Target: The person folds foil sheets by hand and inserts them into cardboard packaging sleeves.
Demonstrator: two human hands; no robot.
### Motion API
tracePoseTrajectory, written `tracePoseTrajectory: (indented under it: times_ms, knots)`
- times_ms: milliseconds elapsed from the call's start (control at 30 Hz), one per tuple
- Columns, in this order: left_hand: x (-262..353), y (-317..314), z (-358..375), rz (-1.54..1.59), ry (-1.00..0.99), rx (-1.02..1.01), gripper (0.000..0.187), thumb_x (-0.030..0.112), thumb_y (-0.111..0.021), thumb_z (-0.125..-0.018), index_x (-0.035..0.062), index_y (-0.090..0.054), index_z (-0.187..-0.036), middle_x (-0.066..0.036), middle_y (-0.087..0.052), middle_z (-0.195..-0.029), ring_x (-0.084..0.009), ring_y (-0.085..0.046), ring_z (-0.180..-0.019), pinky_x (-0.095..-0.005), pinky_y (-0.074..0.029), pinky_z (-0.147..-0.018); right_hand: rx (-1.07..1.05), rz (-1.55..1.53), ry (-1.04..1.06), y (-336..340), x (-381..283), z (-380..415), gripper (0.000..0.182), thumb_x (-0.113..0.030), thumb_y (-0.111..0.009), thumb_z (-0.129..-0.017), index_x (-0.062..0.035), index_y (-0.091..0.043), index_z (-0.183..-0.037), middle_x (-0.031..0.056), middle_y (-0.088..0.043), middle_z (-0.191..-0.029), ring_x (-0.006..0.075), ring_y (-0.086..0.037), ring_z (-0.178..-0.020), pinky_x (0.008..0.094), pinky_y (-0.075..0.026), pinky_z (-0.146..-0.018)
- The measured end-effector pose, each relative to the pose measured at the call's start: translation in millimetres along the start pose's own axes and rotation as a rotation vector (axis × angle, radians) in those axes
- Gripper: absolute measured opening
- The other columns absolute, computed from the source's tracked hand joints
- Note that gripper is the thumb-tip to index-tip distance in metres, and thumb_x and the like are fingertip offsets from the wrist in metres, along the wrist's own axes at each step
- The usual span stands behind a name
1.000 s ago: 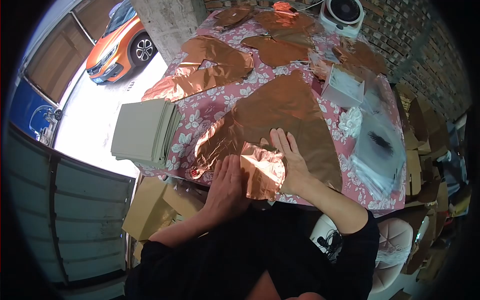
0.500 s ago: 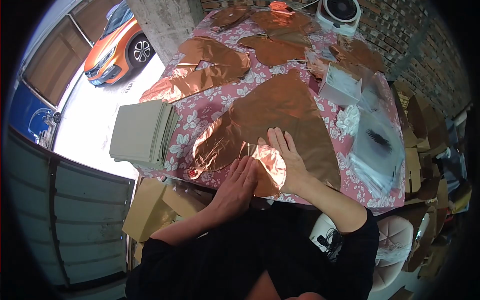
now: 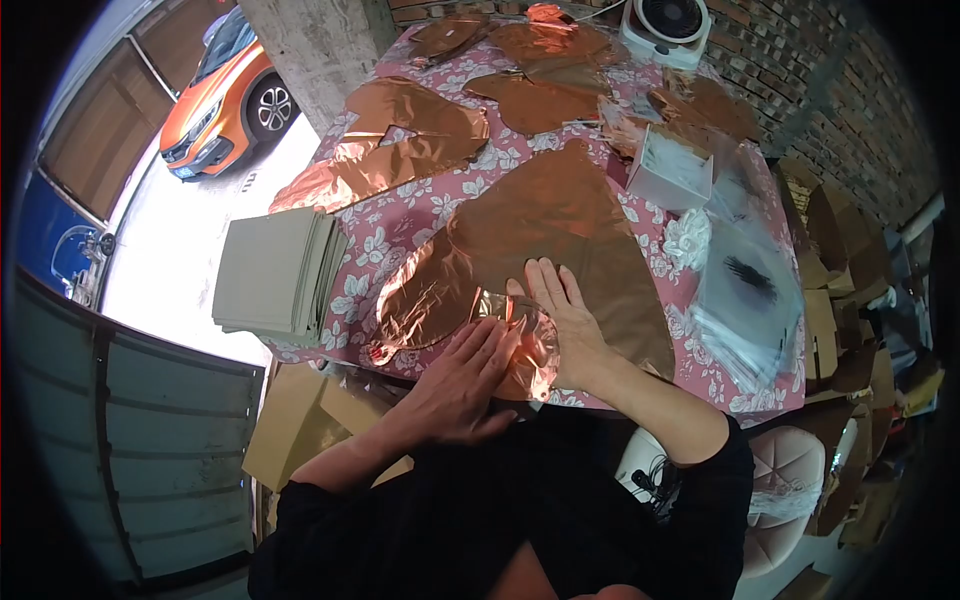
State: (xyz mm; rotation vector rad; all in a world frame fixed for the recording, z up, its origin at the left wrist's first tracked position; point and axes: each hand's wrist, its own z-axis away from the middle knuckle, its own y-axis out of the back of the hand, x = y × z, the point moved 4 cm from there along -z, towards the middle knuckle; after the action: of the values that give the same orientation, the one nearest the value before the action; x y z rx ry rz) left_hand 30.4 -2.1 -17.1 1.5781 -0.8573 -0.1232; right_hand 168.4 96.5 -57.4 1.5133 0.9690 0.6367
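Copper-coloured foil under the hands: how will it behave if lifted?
Probably floppy: the foil lies flat, with wrinkles near the left hand. Likely light for its size, since it looks thin and sheet-like. Possibly slippery, given its shine beside the right hand.

Copper foil piece (image 3: 545, 210), centre: thin, metallic look, satin over most; near fold glossy, crinkled. Foil cutout (image 3: 425, 115), far left: shiny, wrinkled. Stack (image 3: 262, 270), left: matt, smooth, card-like. Bags (image 3: 742, 310), right: clear, glossy plastic. Fan (image 3: 666, 52), far: smooth, plastic-looking. Pillar (image 3: 320, 50): rough, concrete-like. Wall (image 3: 765, 65), far right: rough matt brick.
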Motion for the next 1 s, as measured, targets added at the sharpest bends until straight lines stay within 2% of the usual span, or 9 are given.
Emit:
tracePoseTrajectory:
  times_ms: [33, 100, 200, 400, 500, 567, 600, 800, 1000]
  knots:
    - [-1.3, 0.9, -0.4, 0.0, -0.002, 0.001, 0.081, 0.04, -0.061, -0.085, -0.0108, -0.028, -0.14, -0.032, -0.042, -0.137, -0.0479, -0.038, -0.131, -0.0537, -0.024, -0.114, -0.003, -0.029, -0.004, 2.6, -0.7, -0.3, 0.09, -0.042, -0.061, -0.078, -0.0009, -0.024, -0.149, 0.0299, -0.018, -0.151, 0.0459, -0.013, -0.143, 0.0529, -0.011, -0.117]
    - [-3.8, 0.5, -0.8, 0.028, -0.014, -0.019, 0.091, 0.053, -0.058, -0.084, -0.0105, -0.027, -0.141, -0.032, -0.042, -0.137, -0.0481, -0.036, -0.132, -0.0532, -0.023, -0.114, -0.003, -0.055, -0.008, 1.8, -0.5, -0.8, 0.09, -0.04, -0.062, -0.078, -0.001, -0.023, -0.149, 0.0294, -0.017, -0.152, 0.0454, -0.013, -0.143, 0.0526, -0.011, -0.118]
    - [-7.3, -4.4, 3.2, 0.012, -0.032, 0.022, 0.092, 0.058, -0.054, -0.086, -0.0107, -0.027, -0.141, -0.032, -0.043, -0.135, -0.0483, -0.037, -0.131, -0.0528, -0.023, -0.114, 0.011, 0.061, -0.005, -1.4, 0.0, -0.7, 0.095, -0.042, -0.064, -0.075, -0.0015, -0.021, -0.15, 0.0278, -0.016, -0.153, 0.0433, -0.014, -0.144, 0.0514, -0.011, -0.118]
    - [-7.6, -6.8, 4.5, -0.025, -0.031, 0.022, 0.094, 0.063, -0.051, -0.086, -0.0105, -0.028, -0.141, -0.031, -0.042, -0.135, -0.048, -0.036, -0.131, -0.0525, -0.023, -0.114, -0.13, -0.188, -0.081, 26.2, -3.2, -3.1, 0.108, -0.033, -0.076, -0.064, -0.0001, -0.02, -0.15, 0.0265, -0.015, -0.154, 0.0402, -0.011, -0.146, 0.0499, -0.009, -0.119]
    - [-4.1, -4.3, 1.8, -0.019, -0.015, -0.007, 0.096, 0.066, -0.048, -0.086, -0.0098, -0.029, -0.14, -0.031, -0.039, -0.138, -0.0481, -0.033, -0.133, -0.0526, -0.022, -0.114, -0.18, -0.143, -0.095, 28.8, 6.0, -2.3, 0.101, -0.022, -0.075, -0.066, 0.0027, -0.021, -0.148, 0.0274, -0.018, -0.153, 0.0408, -0.013, -0.145, 0.0499, -0.009, -0.119]
    - [-3.6, -4.4, 1.4, -0.031, -0.013, -0.021, 0.095, 0.068, -0.048, -0.085, -0.0083, -0.03, -0.14, -0.031, -0.037, -0.139, -0.0484, -0.033, -0.133, -0.0528, -0.022, -0.114, -0.11, -0.072, -0.075, 30.1, 24.1, 0.8, 0.09, -0.015, -0.068, -0.072, 0.0044, -0.021, -0.147, 0.0291, -0.02, -0.152, 0.0413, -0.015, -0.145, 0.0507, -0.012, -0.119]
    - [-3.4, -5.5, 2.4, -0.045, -0.009, -0.036, 0.095, 0.069, -0.047, -0.085, -0.0069, -0.031, -0.14, -0.031, -0.036, -0.14, -0.0486, -0.032, -0.133, -0.053, -0.022, -0.114, -0.049, -0.121, -0.12, 42.2, 32.5, 0.2, 0.074, -0.007, -0.059, -0.079, 0.0061, -0.027, -0.144, 0.0306, -0.026, -0.149, 0.0424, -0.02, -0.143, 0.0484, -0.017, -0.118]
    - [-4.8, -12.0, 6.8, -0.078, -0.019, -0.042, 0.09, 0.072, -0.046, -0.084, 0.0021, -0.039, -0.14, -0.031, -0.035, -0.14, -0.0508, -0.031, -0.133, -0.0555, -0.022, -0.113, 0.199, -0.338, -0.259, 72.8, 66.8, 14.2, 0.054, -0.011, -0.054, -0.09, 0.0079, -0.038, -0.139, 0.0302, -0.034, -0.146, 0.043, -0.03, -0.139, 0.0424, -0.024, -0.117]
    - [-2.3, -10.0, 5.9, -0.09, -0.043, -0.014, 0.085, 0.069, -0.047, -0.085, 0.0006, -0.042, -0.136, -0.031, -0.037, -0.136, -0.0496, -0.033, -0.13, -0.0541, -0.022, -0.113, 0.11, -0.159, -0.174, 45.8, 17.2, -2.9, 0.063, -0.031, -0.053, -0.094, 0.0078, -0.037, -0.14, 0.0307, -0.032, -0.147, 0.0432, -0.027, -0.14, 0.0481, -0.02, -0.116]
